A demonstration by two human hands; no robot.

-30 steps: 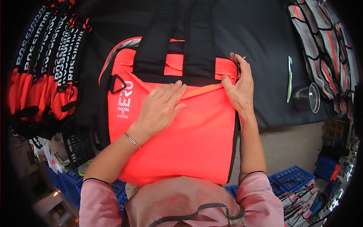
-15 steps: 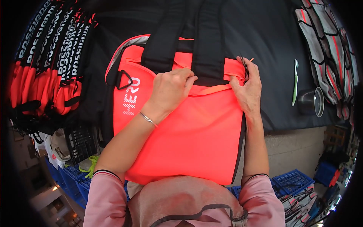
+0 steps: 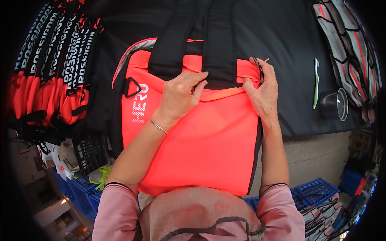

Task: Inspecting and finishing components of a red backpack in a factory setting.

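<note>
Coral-red and pretty hard to miss: one big bag (image 3: pixel 205 136) is laid on the black worktop (image 3: pixel 281 60), right in front of the person, with its near end run out past the front edge and met by a brownish apron (image 3: pixel 193 205). Its long axis is pointed pretty much straight away from the body, and that line is carried on by two black straps (image 3: pixel 169 48) stretched toward the far side. White lettering (image 3: pixel 140 104) is printed down the left side, and a black triangular ring (image 3: pixel 127 87) is fixed just above it.

The top right corner is gripped by the right hand (image 3: pixel 263 92), thumb on the near face, fingers curled round the outer edge; some thin dark thing (image 3: pixel 261 73) is tucked by those fingers, too small to make out. The left hand (image 3: pixel 179 96) is rested over the top fold by the strap bases, thumb and forefinger almost together; whether any cloth is pinched can't be told.

Elbow room: on the right, a wide strip of worktop is found before a green toothbrush (image 3: pixel 316 83), set lengthwise beside a dark cup (image 3: pixel 331 105). On the left, a narrower gap is bounded by red-and-black bundles (image 3: pixel 56 96).
</note>
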